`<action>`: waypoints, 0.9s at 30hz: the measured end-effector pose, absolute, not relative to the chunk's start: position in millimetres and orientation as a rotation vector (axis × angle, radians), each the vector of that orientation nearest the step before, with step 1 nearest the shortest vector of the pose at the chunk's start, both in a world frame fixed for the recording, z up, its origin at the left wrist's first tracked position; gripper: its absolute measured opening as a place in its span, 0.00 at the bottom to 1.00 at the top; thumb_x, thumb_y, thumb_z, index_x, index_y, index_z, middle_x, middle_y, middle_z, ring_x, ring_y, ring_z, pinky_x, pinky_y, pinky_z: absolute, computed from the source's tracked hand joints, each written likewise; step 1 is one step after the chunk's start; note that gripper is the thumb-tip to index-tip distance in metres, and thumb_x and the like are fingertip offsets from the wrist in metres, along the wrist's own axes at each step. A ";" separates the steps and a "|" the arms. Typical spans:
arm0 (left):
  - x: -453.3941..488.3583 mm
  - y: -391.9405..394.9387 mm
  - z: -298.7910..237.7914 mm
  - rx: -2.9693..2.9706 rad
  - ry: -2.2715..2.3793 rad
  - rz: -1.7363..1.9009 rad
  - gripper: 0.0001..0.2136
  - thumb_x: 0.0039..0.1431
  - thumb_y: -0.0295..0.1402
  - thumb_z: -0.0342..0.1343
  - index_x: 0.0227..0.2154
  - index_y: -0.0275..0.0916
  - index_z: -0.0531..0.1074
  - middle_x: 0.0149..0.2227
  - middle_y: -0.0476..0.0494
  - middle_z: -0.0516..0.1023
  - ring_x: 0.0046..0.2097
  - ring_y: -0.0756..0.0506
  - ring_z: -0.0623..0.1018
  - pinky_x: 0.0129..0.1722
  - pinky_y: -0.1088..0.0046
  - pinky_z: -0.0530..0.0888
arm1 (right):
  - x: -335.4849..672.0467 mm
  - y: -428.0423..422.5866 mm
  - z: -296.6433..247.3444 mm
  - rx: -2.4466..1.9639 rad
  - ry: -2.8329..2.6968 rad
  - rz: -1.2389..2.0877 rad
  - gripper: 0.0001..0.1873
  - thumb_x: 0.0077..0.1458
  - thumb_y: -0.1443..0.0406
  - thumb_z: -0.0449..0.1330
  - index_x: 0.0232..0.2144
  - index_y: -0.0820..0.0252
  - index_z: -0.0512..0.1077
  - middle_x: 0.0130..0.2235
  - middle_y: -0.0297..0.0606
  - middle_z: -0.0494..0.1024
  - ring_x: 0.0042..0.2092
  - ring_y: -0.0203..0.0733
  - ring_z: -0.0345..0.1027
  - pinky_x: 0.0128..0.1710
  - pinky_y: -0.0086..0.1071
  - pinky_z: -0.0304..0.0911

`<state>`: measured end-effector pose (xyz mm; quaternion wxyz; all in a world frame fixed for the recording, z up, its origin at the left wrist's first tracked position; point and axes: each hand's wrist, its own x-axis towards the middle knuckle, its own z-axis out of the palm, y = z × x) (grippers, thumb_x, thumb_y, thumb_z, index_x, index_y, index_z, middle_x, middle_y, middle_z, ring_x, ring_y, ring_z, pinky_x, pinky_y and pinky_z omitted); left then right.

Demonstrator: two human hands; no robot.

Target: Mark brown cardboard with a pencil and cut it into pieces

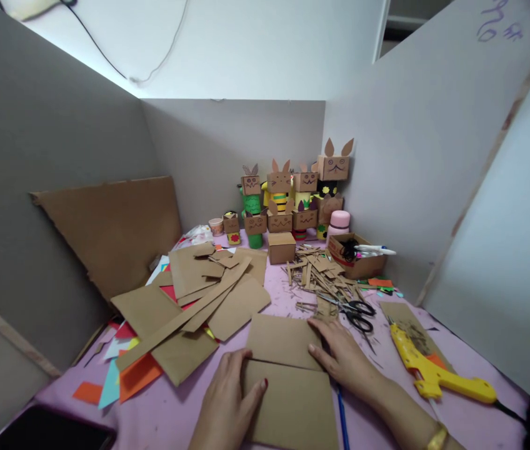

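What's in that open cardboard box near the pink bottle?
The box holds a black tangle and white, pen-like items poking out. Its bottom is hidden, so anything deeper cannot be seen.

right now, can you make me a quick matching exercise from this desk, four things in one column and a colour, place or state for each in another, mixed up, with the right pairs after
Things:
1. glue gun
2. near cardboard panel
3. scissors
4. far cardboard panel

Matches:
A. under the thumb of the left hand
B. yellow
C. touched by the right hand
D. black-handled

Right pairs: 1-B, 2-A, 3-D, 4-C
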<state>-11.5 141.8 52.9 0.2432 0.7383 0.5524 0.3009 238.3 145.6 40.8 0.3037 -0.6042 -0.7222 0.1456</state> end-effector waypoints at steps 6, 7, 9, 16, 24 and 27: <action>-16.2 140.2 57.9 2.301 1.473 0.631 0.29 0.53 0.37 0.55 0.59 0.36 0.60 0.66 0.30 0.50 0.66 0.34 0.52 0.62 0.51 0.55 | 240.9 143.6 41.0 -1.555 -2.009 0.356 0.23 0.54 0.66 0.55 0.53 0.62 0.67 0.54 0.50 0.72 0.57 0.52 0.61 0.57 0.50 0.52; -16.2 142.5 60.2 2.347 1.415 0.557 0.34 0.52 0.39 0.57 0.61 0.37 0.56 0.68 0.31 0.45 0.67 0.34 0.47 0.62 0.51 0.52 | 240.9 143.6 41.5 -1.542 -2.020 0.356 0.22 0.54 0.67 0.55 0.52 0.62 0.68 0.55 0.50 0.72 0.57 0.51 0.60 0.58 0.50 0.51; -14.0 149.6 63.6 2.416 1.317 0.417 0.41 0.50 0.46 0.60 0.64 0.38 0.51 0.68 0.31 0.38 0.68 0.34 0.42 0.63 0.50 0.48 | 241.2 143.8 42.9 -1.517 -2.040 0.359 0.21 0.54 0.67 0.55 0.52 0.63 0.68 0.55 0.49 0.71 0.58 0.51 0.59 0.59 0.50 0.50; 1.5 165.7 63.9 2.497 1.269 0.374 0.38 0.52 0.54 0.53 0.63 0.44 0.52 0.68 0.35 0.44 0.67 0.33 0.43 0.62 0.46 0.46 | 247.6 143.6 49.0 -1.450 -2.095 0.412 0.21 0.54 0.66 0.57 0.51 0.62 0.69 0.56 0.50 0.70 0.59 0.52 0.59 0.59 0.53 0.47; -3.3 104.1 64.1 2.364 1.427 0.247 0.36 0.51 0.53 0.54 0.61 0.41 0.59 0.66 0.31 0.53 0.65 0.27 0.51 0.61 0.46 0.53 | 246.5 120.4 55.2 -1.335 -2.222 0.525 0.18 0.54 0.63 0.60 0.49 0.54 0.72 0.53 0.42 0.74 0.57 0.48 0.62 0.60 0.49 0.49; -10.5 87.7 62.9 2.293 1.475 0.176 0.34 0.55 0.52 0.49 0.61 0.41 0.57 0.66 0.32 0.51 0.65 0.28 0.51 0.61 0.46 0.52 | 250.1 115.0 54.3 -1.368 -2.211 0.478 0.17 0.57 0.65 0.57 0.50 0.56 0.71 0.54 0.44 0.72 0.57 0.47 0.60 0.58 0.45 0.53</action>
